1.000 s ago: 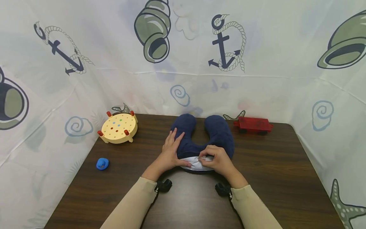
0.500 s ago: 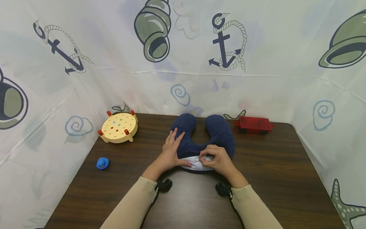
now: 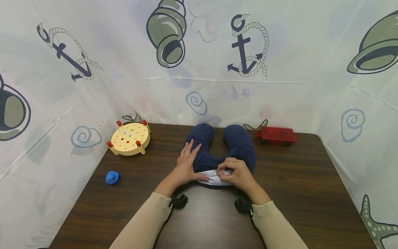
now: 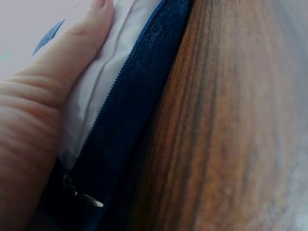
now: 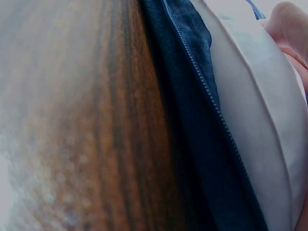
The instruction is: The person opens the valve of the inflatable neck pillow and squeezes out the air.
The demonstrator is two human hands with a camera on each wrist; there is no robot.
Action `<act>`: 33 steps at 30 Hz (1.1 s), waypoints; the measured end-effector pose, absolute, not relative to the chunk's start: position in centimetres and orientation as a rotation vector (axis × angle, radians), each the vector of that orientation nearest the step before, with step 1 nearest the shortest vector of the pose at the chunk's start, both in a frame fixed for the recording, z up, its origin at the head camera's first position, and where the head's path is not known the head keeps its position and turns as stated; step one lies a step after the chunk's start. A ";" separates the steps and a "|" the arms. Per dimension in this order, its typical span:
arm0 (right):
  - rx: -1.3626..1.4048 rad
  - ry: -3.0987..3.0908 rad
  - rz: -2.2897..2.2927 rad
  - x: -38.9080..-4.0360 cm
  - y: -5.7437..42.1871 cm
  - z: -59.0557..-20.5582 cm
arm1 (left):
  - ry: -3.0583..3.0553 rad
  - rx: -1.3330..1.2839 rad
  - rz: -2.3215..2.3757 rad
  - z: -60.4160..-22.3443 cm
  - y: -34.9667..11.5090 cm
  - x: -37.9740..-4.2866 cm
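A navy U-shaped neck pillow [image 3: 242,147] lies on the table with its two ends pointing away from me. Along its near edge the zipper [image 4: 109,91] is undone, and white inner fabric [image 3: 212,179] shows in the gap. My left hand [image 3: 185,167] rests with spread fingers on the pillow's left side, its thumb across the white fabric. With thumb and index finger, my right hand [image 3: 238,175] pinches the white fabric near the middle of the opening. In the left wrist view a metal zipper pull [image 4: 90,199] hangs at the zipper's end.
A round yellow toy [image 3: 130,139] with red-tipped legs stands at the back left. Nearer on the left sits a small blue rubber duck [image 3: 112,177]. A red toy wagon [image 3: 276,135] is right of the pillow. Behind the wooden table [image 3: 308,193] hangs a printed cloth [image 3: 289,52].
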State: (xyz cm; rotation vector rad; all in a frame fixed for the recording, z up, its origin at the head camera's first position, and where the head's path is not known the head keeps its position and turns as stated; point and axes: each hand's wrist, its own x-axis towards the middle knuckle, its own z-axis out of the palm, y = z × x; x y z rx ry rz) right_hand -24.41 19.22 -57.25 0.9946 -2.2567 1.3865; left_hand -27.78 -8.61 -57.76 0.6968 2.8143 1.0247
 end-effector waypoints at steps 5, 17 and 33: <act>0.981 -2.282 1.399 -24.4 19.3 -57.3 | 2.799 0.690 1.022 -57.7 -8.6 -27.7; 0.958 -2.250 1.434 -24.3 19.1 -57.1 | 2.812 0.692 1.000 -57.4 -8.5 -27.9; 0.928 -2.281 1.449 -24.3 19.3 -57.3 | 2.808 0.689 1.011 -57.2 -8.4 -27.7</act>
